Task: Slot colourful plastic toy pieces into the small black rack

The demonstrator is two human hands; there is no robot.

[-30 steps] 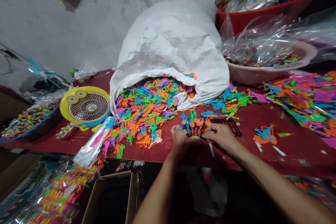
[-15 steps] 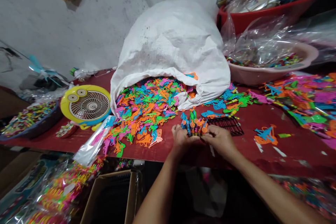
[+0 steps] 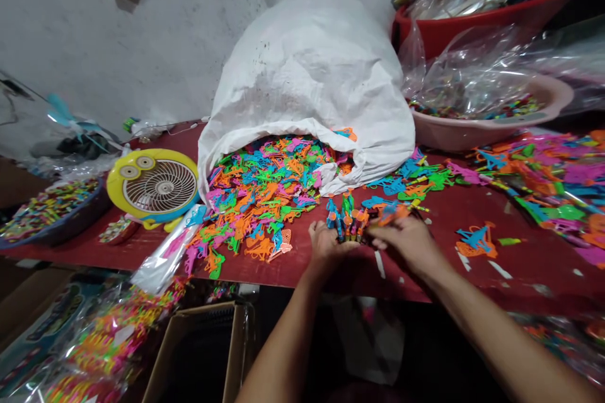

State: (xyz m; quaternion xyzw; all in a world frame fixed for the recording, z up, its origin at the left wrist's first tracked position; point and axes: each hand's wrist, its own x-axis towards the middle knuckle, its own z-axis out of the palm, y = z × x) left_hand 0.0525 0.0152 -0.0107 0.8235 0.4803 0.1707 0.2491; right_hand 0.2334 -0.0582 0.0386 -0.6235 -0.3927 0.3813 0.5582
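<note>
My left hand (image 3: pixel 326 249) is closed around a row of small plastic toy pieces (image 3: pixel 347 220) in blue, green and orange, standing upright side by side near the table's front edge. Just to the right, my right hand (image 3: pixel 409 245) is closed, with a motion-blurred orange plastic piece (image 3: pixel 394 213) at its fingertips. A blue part shows beside that piece; its exact shape is smeared. The black rack beneath my right hand is mostly hidden. Behind both hands, loose plastic pieces (image 3: pixel 265 195) in many colours spill from a white sack (image 3: pixel 307 63).
A yellow fan (image 3: pixel 163 189) and a purple basin (image 3: pixel 61 227) of small parts stand at left. At right are a pink basin (image 3: pixel 482 132), a red basin (image 3: pixel 472 31) and more loose pieces (image 3: pixel 567 189). A cardboard box (image 3: pixel 234 346) sits below the red table edge (image 3: pixel 283 274).
My right hand has moved right and slightly up from the row, now over the black rack with an orange piece at its fingertips. My left hand stays on the row.
</note>
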